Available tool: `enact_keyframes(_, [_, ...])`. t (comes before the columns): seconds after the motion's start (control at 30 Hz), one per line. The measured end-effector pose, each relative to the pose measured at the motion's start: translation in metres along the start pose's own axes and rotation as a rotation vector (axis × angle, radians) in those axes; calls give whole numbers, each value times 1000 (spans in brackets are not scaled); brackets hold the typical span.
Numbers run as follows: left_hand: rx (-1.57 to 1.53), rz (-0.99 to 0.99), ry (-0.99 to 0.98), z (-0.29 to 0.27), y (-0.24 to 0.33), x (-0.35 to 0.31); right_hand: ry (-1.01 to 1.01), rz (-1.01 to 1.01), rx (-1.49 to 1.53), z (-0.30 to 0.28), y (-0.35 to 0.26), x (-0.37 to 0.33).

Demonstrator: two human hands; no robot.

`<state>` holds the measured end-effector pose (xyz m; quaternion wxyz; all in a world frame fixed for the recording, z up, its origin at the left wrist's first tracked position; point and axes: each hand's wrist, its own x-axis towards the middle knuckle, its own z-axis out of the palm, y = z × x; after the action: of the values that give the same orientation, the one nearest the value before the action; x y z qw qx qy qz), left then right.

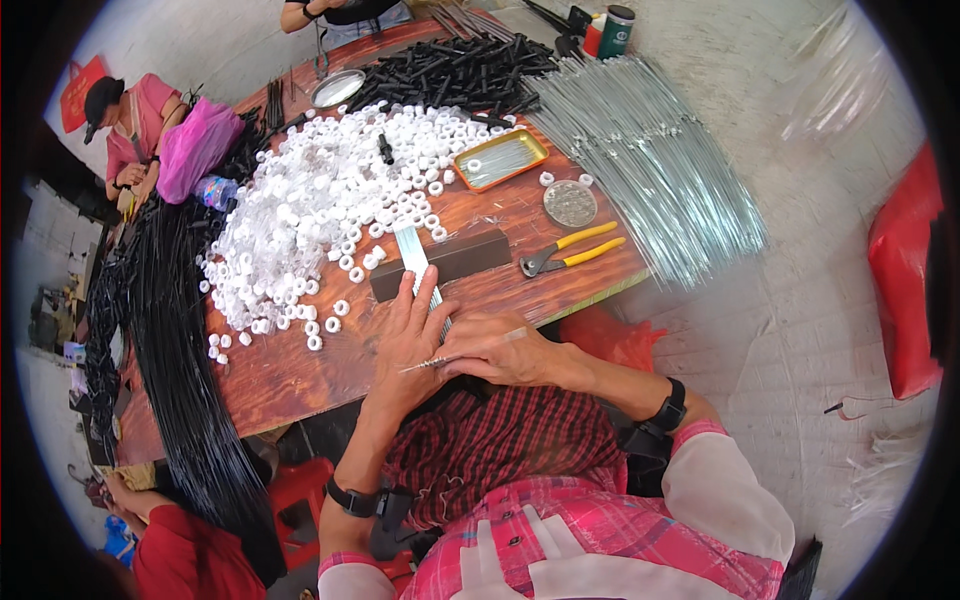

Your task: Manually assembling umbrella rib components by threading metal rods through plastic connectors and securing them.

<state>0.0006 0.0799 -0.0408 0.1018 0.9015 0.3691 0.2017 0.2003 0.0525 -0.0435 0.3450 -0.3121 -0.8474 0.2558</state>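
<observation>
My left hand (405,340) lies with fingers stretched out on a flat row of thin silvery rods (411,250) at the table's near edge. The rods lean across a dark brown block (465,257), their far ends by the white rings. Just right of it, my right hand (505,348) is closed, its fingers curled beside the left hand's wrist side. A thin, pointed metal piece (424,365) sticks out of its grip to the left; its kind is unclear. Pliers with yellow handles (575,250) lie to the right of the block.
A pile of white plastic rings (300,205) covers the table's middle. Behind it are black parts (450,75); long metal rods (660,160) overhang the right edge, black strands (185,300) the left. A yellow-rimmed tin (500,160) and round dish (570,204) stand nearby. Other people sit around the table.
</observation>
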Motion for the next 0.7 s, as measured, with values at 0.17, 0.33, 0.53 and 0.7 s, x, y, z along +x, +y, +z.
enact_keyframes(0.17, [-47,22,28,1,-5,-2,-42,-15,55,4,5,3])
enact_keyframes(0.33, [-28,26,56,9,-11,-4,-197,18,187,-31,5,19])
enact_keyframes(0.53, [-26,27,3,8,-10,-4,89,79,-33,-56,47,54])
enact_keyframes(0.7, [-21,61,52,8,-11,-6,291,208,-234,-50,69,93])
